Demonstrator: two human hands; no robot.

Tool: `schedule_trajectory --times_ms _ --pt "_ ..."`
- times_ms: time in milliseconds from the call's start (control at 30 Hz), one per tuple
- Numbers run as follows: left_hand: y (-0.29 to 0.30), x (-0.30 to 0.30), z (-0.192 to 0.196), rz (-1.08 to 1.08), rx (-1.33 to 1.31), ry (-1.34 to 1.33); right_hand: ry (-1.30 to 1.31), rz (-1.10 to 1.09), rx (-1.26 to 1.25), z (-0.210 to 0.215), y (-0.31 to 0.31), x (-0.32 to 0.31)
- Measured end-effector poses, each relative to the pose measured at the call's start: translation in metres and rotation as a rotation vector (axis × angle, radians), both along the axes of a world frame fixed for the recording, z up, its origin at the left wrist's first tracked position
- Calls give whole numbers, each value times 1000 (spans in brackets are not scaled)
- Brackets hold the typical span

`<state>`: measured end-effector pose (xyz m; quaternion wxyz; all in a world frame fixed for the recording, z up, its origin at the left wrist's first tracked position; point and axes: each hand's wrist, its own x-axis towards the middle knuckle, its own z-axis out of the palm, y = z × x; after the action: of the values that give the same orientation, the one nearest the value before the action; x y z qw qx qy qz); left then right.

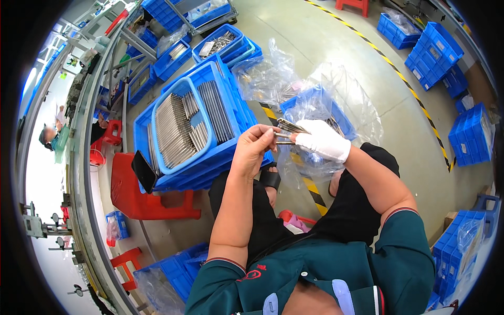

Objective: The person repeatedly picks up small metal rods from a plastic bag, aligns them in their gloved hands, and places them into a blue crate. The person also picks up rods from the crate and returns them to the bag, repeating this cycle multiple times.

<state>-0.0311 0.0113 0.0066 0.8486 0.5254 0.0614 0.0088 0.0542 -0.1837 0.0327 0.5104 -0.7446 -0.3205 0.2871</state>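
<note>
In front of my body my right hand, in a white glove, is closed around a small bundle of thin metal rods. The rods stick out toward the left. My bare left hand meets them there, thumb and fingers pinched at the end of a rod. To the left of it, a light-blue tray carries many metal rods laid side by side in rows. It rests on a stack of blue crates, with darker rods beside it.
Beyond my right hand, a blue crate is lined with clear plastic bags. A red stool stands left under the stack, with a black flat device at the crate's corner. More blue crates line the right side.
</note>
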Motion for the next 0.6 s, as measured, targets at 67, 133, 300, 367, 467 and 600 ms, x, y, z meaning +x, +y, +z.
schedule_trajectory --times_ms 67,133,300,367,467,600 --pt "-1 -1 3 27 143 18 12 7 7 -3 0 0" --pt "2 -2 1 21 220 18 5 24 -7 -1 1 0" --pt "0 -6 5 198 291 3 259 -19 75 7 -6 5" --pt "-1 -7 6 219 249 13 262 -9 -3 13 -5 3" --pt "-4 -5 8 226 264 11 233 -1 -64 13 1 -3" --pt "-10 -6 9 184 257 9 76 24 -140 9 5 -3"
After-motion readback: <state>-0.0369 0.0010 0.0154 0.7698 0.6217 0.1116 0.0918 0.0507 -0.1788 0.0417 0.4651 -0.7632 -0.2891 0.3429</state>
